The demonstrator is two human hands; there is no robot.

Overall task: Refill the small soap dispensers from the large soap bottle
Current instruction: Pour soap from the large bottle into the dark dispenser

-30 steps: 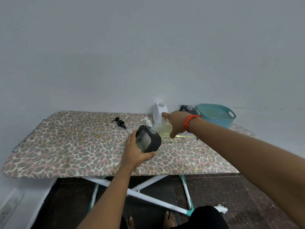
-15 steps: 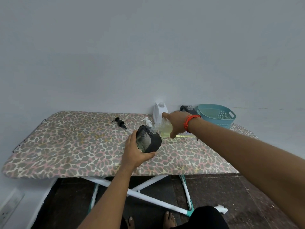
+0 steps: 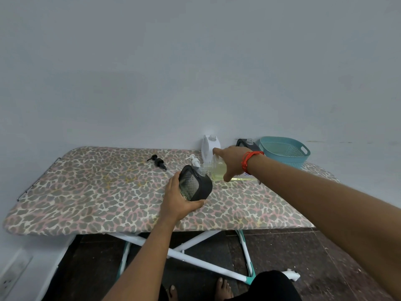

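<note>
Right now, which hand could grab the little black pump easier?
Left, probably. The black pump lies on the board just beyond the left hand, which steadies the black dispenser. The right hand holds the big soap bottle tipped and would need to reach across.

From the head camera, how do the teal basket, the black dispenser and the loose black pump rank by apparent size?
Largest: teal basket.
Next: black dispenser, though it is nearer the camera.
Smallest: black pump.
</note>
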